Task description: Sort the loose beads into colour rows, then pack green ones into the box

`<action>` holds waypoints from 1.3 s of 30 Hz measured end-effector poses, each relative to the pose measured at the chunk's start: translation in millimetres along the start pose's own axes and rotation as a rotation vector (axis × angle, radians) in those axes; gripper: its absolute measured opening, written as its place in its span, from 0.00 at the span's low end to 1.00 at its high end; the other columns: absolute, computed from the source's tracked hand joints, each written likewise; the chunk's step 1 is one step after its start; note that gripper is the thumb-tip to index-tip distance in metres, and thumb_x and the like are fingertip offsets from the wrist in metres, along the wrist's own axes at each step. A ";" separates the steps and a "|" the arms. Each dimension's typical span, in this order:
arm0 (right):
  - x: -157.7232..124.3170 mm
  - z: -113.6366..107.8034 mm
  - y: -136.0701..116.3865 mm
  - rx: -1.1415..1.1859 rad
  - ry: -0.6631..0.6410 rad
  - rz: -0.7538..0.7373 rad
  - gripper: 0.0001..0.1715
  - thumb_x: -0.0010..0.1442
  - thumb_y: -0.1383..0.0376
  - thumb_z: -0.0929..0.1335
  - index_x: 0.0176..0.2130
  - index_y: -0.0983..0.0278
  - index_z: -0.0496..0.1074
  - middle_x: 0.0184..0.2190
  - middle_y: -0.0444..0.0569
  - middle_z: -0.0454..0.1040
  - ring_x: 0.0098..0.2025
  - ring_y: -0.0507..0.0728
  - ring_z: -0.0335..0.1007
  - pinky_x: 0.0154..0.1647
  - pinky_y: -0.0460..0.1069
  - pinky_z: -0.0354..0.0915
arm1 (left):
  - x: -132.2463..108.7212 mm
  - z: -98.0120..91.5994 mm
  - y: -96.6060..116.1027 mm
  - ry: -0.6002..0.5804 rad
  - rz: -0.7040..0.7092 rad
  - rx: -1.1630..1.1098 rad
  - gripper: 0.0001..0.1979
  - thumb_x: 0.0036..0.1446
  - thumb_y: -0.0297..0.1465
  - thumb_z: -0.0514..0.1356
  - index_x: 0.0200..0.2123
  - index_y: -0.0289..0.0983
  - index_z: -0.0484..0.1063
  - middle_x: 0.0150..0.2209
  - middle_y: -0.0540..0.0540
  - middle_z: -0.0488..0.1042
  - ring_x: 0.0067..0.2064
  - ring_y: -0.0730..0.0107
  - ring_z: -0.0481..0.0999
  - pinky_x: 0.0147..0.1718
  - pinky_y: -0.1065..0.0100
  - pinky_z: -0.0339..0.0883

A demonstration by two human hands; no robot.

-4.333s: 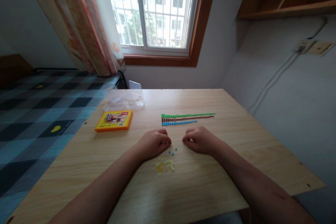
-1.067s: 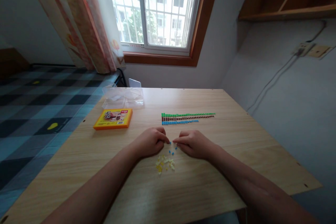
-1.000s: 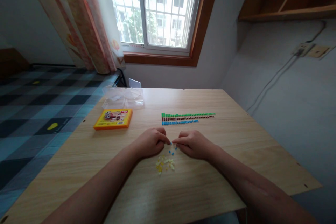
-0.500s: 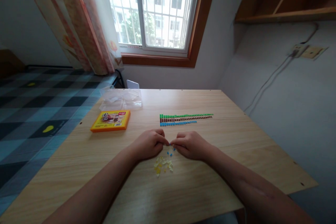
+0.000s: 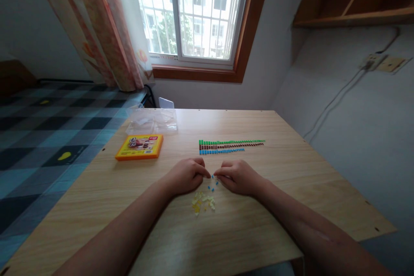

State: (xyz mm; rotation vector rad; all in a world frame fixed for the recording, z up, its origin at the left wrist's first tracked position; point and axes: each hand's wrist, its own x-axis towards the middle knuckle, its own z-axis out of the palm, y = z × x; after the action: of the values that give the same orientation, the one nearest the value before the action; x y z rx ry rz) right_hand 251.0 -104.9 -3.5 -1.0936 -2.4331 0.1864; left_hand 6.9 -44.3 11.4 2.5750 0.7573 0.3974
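Observation:
A tiny blue piece (image 5: pixel 212 176) lies on the table between my two hands, at the index fingertips. My left hand (image 5: pixel 190 176) rests on its side with the fingers curled and the index pointing at that piece. From the other side, my right hand (image 5: pixel 238 177) faces it, fingers bent together and the fingertips close to the piece. Nothing shows in either hand. Several loose blue pieces (image 5: pixel 211 189) lie just nearer to me, above a scatter of yellow and pale pieces (image 5: pixel 202 203). Beyond my hands run a green row (image 5: pixel 226 142), a brown row (image 5: pixel 223 147) and a blue row (image 5: pixel 220 152).
A yellow-orange box (image 5: pixel 139 147) with a printed lid sits at the left of the wooden table (image 5: pixel 258 233). Behind it stand clear plastic containers (image 5: pixel 152 120). A checked bed (image 5: pixel 80 116) adjoins the left side, and a wall with a cable (image 5: pixel 334 97) rises at the right.
My fingertips have drawn slightly apart, and the small blue piece now shows between them. The whole view has shifted a little; the rows and the box look undisturbed.

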 end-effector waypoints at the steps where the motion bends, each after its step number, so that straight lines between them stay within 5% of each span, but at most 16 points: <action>1: -0.2 0.5 -0.1 0.004 0.002 -0.002 0.11 0.66 0.65 0.67 0.44 0.57 0.80 0.33 0.45 0.77 0.33 0.52 0.72 0.34 0.46 0.60 | 0.1 -0.2 -0.1 0.003 0.000 -0.002 0.20 0.54 0.22 0.56 0.40 0.46 0.84 0.36 0.49 0.77 0.36 0.71 0.76 0.39 0.69 0.68; 11: -0.6 -8.1 5.2 -0.035 -0.008 0.036 0.09 0.65 0.66 0.68 0.39 0.58 0.80 0.33 0.46 0.77 0.33 0.53 0.72 0.35 0.47 0.61 | 3.1 0.9 -2.2 0.084 -0.057 -0.014 0.17 0.55 0.21 0.56 0.41 0.40 0.82 0.40 0.46 0.80 0.39 0.67 0.78 0.43 0.67 0.71; 23: -35.7 -50.4 84.8 -0.052 0.021 0.369 0.10 0.61 0.68 0.68 0.35 0.61 0.81 0.30 0.46 0.79 0.32 0.53 0.72 0.34 0.46 0.61 | 1.9 0.1 -3.3 0.096 -0.064 -0.002 0.16 0.56 0.21 0.55 0.40 0.39 0.82 0.40 0.46 0.80 0.41 0.66 0.78 0.44 0.67 0.71; 30: -38.2 -37.7 111.4 -0.131 0.120 0.474 0.11 0.64 0.65 0.68 0.40 0.59 0.82 0.39 0.47 0.83 0.40 0.57 0.77 0.43 0.49 0.67 | 2.9 0.1 -4.7 0.083 -0.042 0.011 0.16 0.56 0.21 0.55 0.38 0.39 0.81 0.39 0.46 0.80 0.40 0.68 0.78 0.44 0.68 0.70; 39: -37.8 -33.9 112.0 -0.086 0.228 0.514 0.12 0.62 0.65 0.68 0.41 0.59 0.82 0.40 0.48 0.83 0.41 0.58 0.79 0.45 0.50 0.70 | 2.8 0.3 -5.2 0.087 -0.039 0.007 0.15 0.56 0.22 0.56 0.38 0.39 0.81 0.39 0.46 0.80 0.39 0.68 0.78 0.43 0.67 0.71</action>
State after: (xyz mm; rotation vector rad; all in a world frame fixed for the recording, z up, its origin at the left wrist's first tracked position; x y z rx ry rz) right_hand 364.0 -59.4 -21.1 -1.6657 -1.9371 0.1112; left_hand 6.9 -38.9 9.1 2.5591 0.8390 0.4981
